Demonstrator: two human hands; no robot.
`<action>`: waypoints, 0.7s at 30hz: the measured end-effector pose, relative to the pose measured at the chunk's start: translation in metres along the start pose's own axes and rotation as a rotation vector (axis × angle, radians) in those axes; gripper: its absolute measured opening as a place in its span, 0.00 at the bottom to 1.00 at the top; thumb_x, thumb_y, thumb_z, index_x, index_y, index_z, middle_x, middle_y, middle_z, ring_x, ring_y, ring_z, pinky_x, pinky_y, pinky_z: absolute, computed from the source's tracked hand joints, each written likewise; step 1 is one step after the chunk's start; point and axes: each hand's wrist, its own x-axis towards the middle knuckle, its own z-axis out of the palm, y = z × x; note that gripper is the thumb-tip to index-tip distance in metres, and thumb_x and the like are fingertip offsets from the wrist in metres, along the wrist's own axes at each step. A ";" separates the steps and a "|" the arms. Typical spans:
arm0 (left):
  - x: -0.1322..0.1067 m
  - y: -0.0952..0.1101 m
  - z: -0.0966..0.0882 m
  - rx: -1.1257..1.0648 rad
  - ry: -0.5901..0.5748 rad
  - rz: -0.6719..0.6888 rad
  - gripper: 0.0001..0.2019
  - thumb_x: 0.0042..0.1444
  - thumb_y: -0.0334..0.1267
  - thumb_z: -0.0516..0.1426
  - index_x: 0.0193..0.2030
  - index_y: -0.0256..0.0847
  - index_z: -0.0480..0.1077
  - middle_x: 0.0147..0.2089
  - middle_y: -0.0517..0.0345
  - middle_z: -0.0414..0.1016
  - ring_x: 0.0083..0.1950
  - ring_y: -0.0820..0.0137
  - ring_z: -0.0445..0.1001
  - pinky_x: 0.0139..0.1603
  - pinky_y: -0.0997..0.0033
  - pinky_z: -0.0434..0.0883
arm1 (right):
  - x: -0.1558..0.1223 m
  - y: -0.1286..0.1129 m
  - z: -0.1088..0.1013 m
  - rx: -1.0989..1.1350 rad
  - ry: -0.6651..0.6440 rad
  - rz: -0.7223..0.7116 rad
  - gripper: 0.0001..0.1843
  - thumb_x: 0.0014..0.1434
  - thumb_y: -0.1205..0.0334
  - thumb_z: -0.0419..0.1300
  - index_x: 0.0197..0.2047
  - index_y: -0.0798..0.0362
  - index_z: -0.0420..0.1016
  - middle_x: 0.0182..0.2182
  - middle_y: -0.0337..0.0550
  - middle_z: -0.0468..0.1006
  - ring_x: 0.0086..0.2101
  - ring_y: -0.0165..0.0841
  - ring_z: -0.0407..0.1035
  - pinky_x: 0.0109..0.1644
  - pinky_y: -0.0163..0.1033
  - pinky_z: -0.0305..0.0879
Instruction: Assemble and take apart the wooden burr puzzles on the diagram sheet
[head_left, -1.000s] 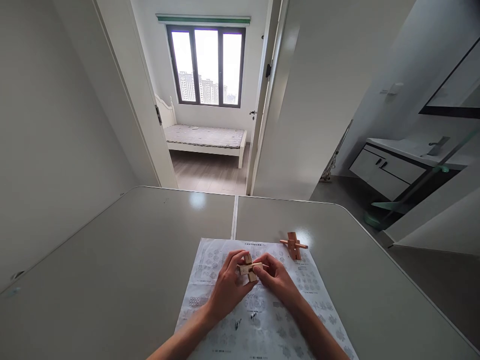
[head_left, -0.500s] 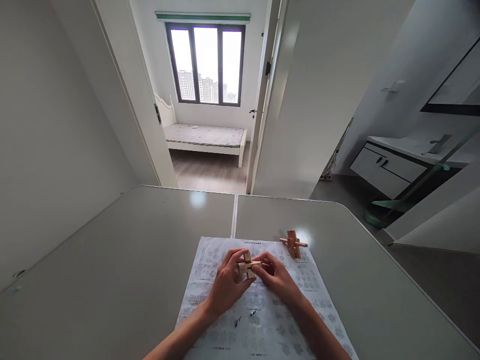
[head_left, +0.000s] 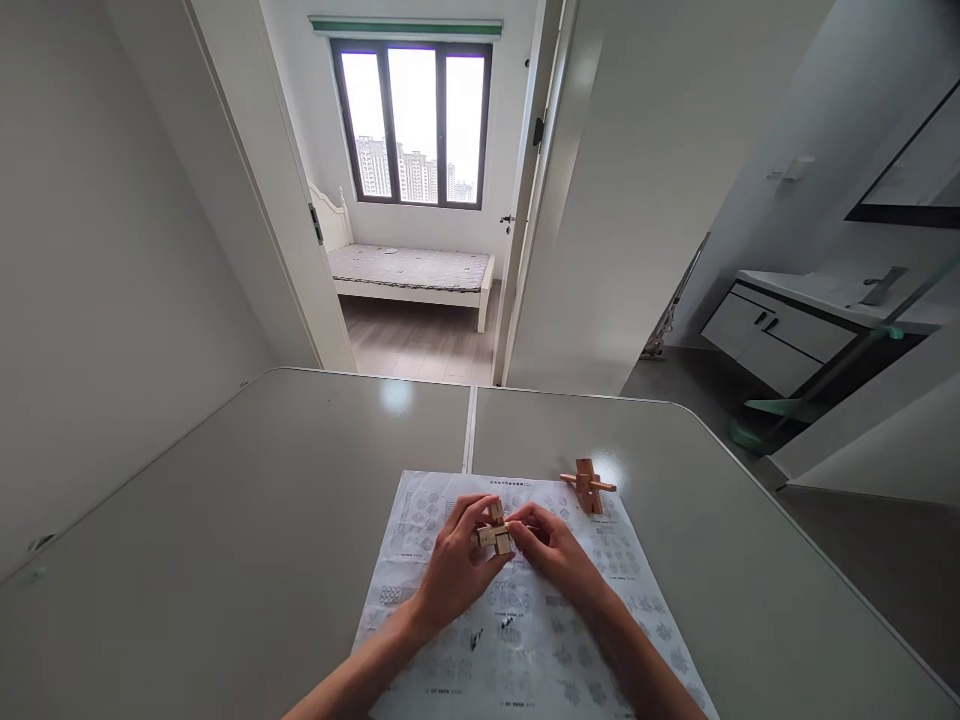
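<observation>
A small pale wooden interlocking puzzle [head_left: 494, 539], cross-shaped with blocks crossing one another, is held above a printed sheet [head_left: 517, 650]. My left hand [head_left: 451, 560] is closed around its left side, fingers at the top and thumb underneath. At its right side, my right hand [head_left: 549, 545] pinches with thumb and fingertips, which hide that end of the puzzle. Beyond my right hand, a reddish-brown wooden puzzle [head_left: 588, 487] with a thin crossing stick sits at the sheet's upper right corner.
The sheet carries rows of small diagrams and lies on a grey-green table [head_left: 247, 520] with a pale seam [head_left: 470, 430]. Past the far edge, a doorway leads to a bed [head_left: 412, 268] under a window. A sink cabinet [head_left: 780, 330] stands at the right.
My right thumb has shifted up and back along the puzzle's right side, and its lower front block now shows more plainly. My left hand keeps nearly the same hold.
</observation>
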 end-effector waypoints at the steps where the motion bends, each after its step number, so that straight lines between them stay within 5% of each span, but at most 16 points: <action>1: 0.000 0.000 0.000 -0.003 -0.004 0.001 0.28 0.58 0.32 0.68 0.63 0.52 0.67 0.60 0.54 0.71 0.50 0.65 0.82 0.52 0.62 0.82 | -0.001 -0.002 0.000 -0.007 -0.005 -0.004 0.26 0.64 0.35 0.64 0.41 0.52 0.75 0.26 0.34 0.67 0.26 0.29 0.57 0.29 0.36 0.51; 11: -0.002 -0.001 -0.002 0.023 -0.029 0.064 0.30 0.59 0.31 0.66 0.66 0.52 0.65 0.61 0.52 0.71 0.49 0.66 0.81 0.55 0.61 0.81 | -0.001 -0.006 -0.003 -0.046 -0.030 -0.005 0.26 0.64 0.35 0.64 0.38 0.52 0.73 0.27 0.35 0.69 0.28 0.30 0.59 0.31 0.36 0.53; 21: 0.004 0.002 -0.003 -0.013 0.010 -0.041 0.31 0.58 0.40 0.69 0.67 0.53 0.65 0.62 0.52 0.72 0.48 0.65 0.81 0.53 0.59 0.81 | -0.001 -0.003 0.001 0.011 -0.029 0.006 0.27 0.63 0.32 0.63 0.41 0.51 0.71 0.22 0.30 0.65 0.21 0.28 0.55 0.26 0.36 0.50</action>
